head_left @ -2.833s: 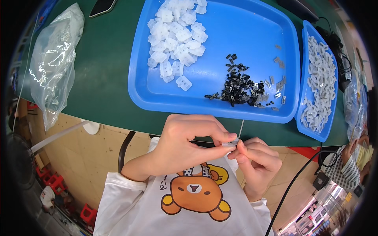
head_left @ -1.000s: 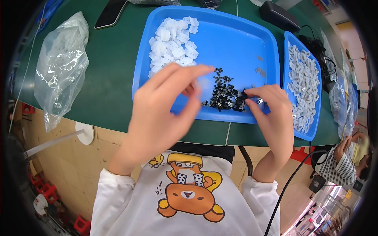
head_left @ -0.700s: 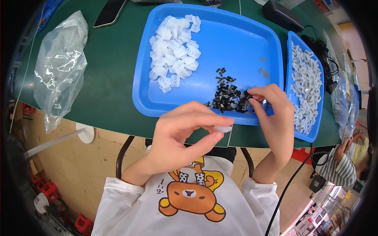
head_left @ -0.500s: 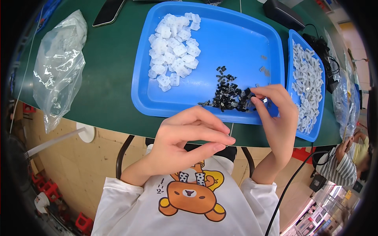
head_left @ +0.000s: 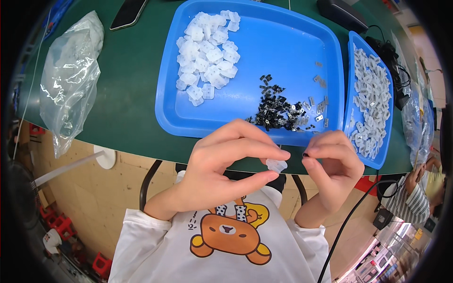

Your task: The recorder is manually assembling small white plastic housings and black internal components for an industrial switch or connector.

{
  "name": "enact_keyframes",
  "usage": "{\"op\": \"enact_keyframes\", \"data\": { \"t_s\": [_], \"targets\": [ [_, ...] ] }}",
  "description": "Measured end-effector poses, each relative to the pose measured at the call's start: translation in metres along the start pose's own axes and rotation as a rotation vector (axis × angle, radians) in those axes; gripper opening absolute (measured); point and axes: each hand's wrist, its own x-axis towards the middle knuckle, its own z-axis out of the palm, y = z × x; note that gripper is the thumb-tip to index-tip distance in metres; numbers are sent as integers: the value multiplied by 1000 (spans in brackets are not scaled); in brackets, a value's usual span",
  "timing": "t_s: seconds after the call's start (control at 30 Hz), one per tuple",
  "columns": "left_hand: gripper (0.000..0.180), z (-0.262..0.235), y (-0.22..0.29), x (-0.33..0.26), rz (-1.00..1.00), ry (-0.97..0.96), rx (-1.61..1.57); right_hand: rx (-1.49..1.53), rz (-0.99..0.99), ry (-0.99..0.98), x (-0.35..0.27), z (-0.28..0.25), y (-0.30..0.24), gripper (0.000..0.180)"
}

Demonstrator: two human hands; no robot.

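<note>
Between its thumb and fingertips my left hand pinches a translucent white plastic piece, in front of the large blue tray's near edge. Just to the right, my right hand is closed in a pinch on a small black part, mostly covered by the fingertips. The two hands are close but apart. Behind them, the blue tray bears a heap of translucent white pieces at the left. A pile of small black parts lies near its front, with several small grey pieces to the right.
A smaller blue tray at the right is filled with small grey-white pieces. On the green table lie a clear plastic bag, a phone and a black case. A black cable hangs at the right.
My right hand has drawn back from the black pile toward my left hand, carrying a small black part. The white piece in my left hand now shows between the fingertips.
</note>
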Motion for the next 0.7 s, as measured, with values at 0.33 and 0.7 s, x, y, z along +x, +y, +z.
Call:
{"op": "enact_keyframes", "data": {
  "t_s": [0.33,0.7],
  "targets": [
    [25,2,-4,5,-8,-50,-136,178,45,6,-7,6,7,18],
    [19,13,2,6,-220,93,-436,270,133,55,-12,13,4,20]
  ]
}}
